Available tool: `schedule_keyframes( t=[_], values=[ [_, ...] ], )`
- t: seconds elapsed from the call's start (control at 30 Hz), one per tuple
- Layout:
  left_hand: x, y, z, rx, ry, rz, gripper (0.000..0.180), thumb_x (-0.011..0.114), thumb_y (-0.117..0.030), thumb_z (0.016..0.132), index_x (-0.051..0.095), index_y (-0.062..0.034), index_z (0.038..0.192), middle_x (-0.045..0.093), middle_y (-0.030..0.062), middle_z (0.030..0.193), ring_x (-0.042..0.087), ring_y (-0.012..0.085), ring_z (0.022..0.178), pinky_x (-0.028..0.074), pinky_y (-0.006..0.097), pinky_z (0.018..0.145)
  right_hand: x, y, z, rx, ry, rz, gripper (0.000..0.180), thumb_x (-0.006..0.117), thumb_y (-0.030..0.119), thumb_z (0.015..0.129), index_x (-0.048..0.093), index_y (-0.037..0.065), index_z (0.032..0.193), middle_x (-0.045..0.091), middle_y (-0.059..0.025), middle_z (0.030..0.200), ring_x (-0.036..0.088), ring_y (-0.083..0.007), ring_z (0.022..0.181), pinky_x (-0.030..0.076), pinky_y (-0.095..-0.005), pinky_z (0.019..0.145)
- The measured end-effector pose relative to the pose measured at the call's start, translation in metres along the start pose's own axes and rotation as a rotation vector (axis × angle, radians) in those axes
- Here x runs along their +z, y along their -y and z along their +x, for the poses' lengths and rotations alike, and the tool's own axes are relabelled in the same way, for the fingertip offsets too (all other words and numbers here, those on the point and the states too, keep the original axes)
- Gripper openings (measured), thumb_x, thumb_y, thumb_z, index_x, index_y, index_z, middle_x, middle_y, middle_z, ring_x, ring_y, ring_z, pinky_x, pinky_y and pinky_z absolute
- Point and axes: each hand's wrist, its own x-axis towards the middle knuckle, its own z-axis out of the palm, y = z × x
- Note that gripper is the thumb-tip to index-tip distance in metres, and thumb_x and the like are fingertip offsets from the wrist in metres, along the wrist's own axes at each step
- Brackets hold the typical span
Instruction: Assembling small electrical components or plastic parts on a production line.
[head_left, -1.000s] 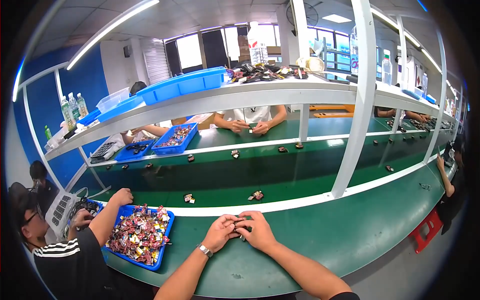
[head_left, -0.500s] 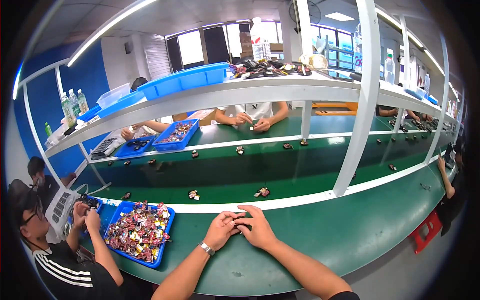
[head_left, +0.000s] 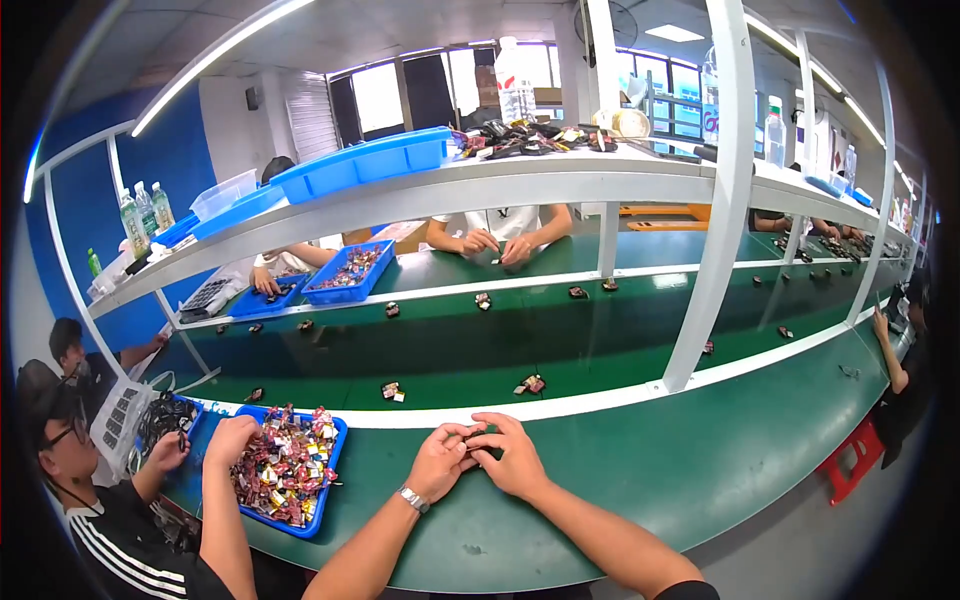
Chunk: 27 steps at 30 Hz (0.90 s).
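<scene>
Green work table (head_left: pixel 640 470), curved along the near edge, bare surface to the right of the hands. Green conveyor belt (head_left: pixel 560 340) beyond a white rail, carrying small dark assembled pieces (head_left: pixel 530 384) spaced well apart. Grey overhead shelf (head_left: pixel 420 195) on white uprights, bearing blue bins (head_left: pixel 365 160), clear bottles and a heap of dark parts. Blue tray (head_left: pixel 330 470) at the left on the table, filled with mixed red, yellow and white small parts; a neighbouring person's hand (head_left: pixel 232 440) resting at its near-left rim.

Left hand (head_left: pixel 440 462): forearm entering from the lower edge, angled up and to the right, wristwatch (head_left: pixel 413 498) on the wrist, palm turned inward, fingers curled and closed toward the right hand. Right hand (head_left: pixel 515 458): forearm entering from the lower right, angled up and to the left, back of hand upward, fingers bent down and closed. Small dark part (head_left: pixel 478 440): pinched between the fingertips of both hands where they meet, just above the table, mostly hidden; shape not discernible.
</scene>
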Motion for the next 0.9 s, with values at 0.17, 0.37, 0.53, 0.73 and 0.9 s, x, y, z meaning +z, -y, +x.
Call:
schedule_keyframes(
  t=[0.17, 0.37, 0.53, 0.73, 0.9],
  values=[
    [0.0, -0.001, 0.001, 0.043, -0.029, -0.052, 0.02, 0.054, -0.004, 0.097, 0.048, -0.0068, 0.116, 0.051, 0.0173, 0.139, 0.057, 0.0257, 0.118, 0.049, 0.046, 0.101, -0.007, 0.002, 0.004, -0.039, 0.064, -0.01, 0.02, 0.071, 0.008, 0.081, 0.073, 0.012, 0.101, 0.054, -0.0083, 0.134, 0.05, -0.0291, 0.121, 0.046, -0.0397, 0.098],
    [0.004, -0.002, 0.001, 0.022, -0.049, 0.002, 0.019, 0.047, -0.001, 0.099, 0.047, -0.0058, 0.117, 0.05, 0.017, 0.141, 0.057, 0.0238, 0.119, 0.05, 0.04, 0.098, -0.004, -0.004, 0.001, 0.003, 0.071, -0.004, 0.02, 0.071, 0.01, 0.083, 0.073, 0.011, 0.102, 0.054, -0.0091, 0.134, 0.048, -0.0302, 0.124, 0.045, -0.0406, 0.1],
    [0.003, -0.001, 0.0, 0.042, -0.067, 0.041, 0.019, 0.046, -0.001, 0.099, 0.047, -0.0059, 0.117, 0.05, 0.0167, 0.141, 0.057, 0.0231, 0.119, 0.05, 0.04, 0.098, -0.004, -0.002, 0.003, -0.034, 0.067, -0.044, 0.02, 0.071, 0.01, 0.083, 0.073, 0.011, 0.102, 0.054, -0.0089, 0.134, 0.049, -0.0296, 0.123, 0.046, -0.0396, 0.099],
    [0.001, 0.001, 0.001, 0.015, -0.078, 0.028, 0.021, 0.045, -0.001, 0.099, 0.047, -0.0057, 0.119, 0.054, 0.0153, 0.137, 0.058, 0.0223, 0.117, 0.051, 0.039, 0.097, -0.007, 0.006, 0.005, -0.119, -0.022, -0.129, 0.019, 0.072, 0.006, 0.08, 0.071, 0.008, 0.099, 0.058, -0.0096, 0.121, 0.056, -0.0275, 0.111, 0.052, -0.0365, 0.089],
    [0.002, 0.0, 0.002, 0.004, -0.097, 0.041, 0.021, 0.045, -0.001, 0.099, 0.046, -0.0047, 0.119, 0.057, 0.0142, 0.132, 0.06, 0.0222, 0.115, 0.052, 0.039, 0.096, -0.004, 0.008, 0.007, -0.196, -0.048, -0.166, 0.018, 0.073, -0.001, 0.075, 0.068, 0.007, 0.091, 0.062, -0.0075, 0.102, 0.062, -0.0251, 0.093, 0.054, -0.0334, 0.077]
  ],
)
